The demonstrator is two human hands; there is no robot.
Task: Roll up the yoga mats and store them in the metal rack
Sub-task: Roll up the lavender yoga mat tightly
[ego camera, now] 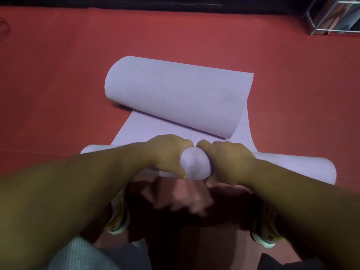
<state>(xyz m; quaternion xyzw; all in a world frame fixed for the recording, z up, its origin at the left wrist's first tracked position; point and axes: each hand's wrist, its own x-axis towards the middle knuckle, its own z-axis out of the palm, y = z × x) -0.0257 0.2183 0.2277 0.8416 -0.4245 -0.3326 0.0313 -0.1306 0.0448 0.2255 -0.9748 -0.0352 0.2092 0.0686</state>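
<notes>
Both my hands are curled round the rolled near end of one lilac yoga mat (181,98): my left hand (167,152) and my right hand (228,160) sit almost knuckle to knuckle at the middle of the roll, fingers over the top and thumbs tucked underneath. Beyond my knuckles a short flat stretch of mat lies on the red floor (58,75), and past that the far end curls back toward me in a loose hump. I judge the rolling well begun but not finished; that remaining length is left, then the carry. One metal rack (331,16) stands well ahead and off to my right. I count one mat, one rack, two hands.
</notes>
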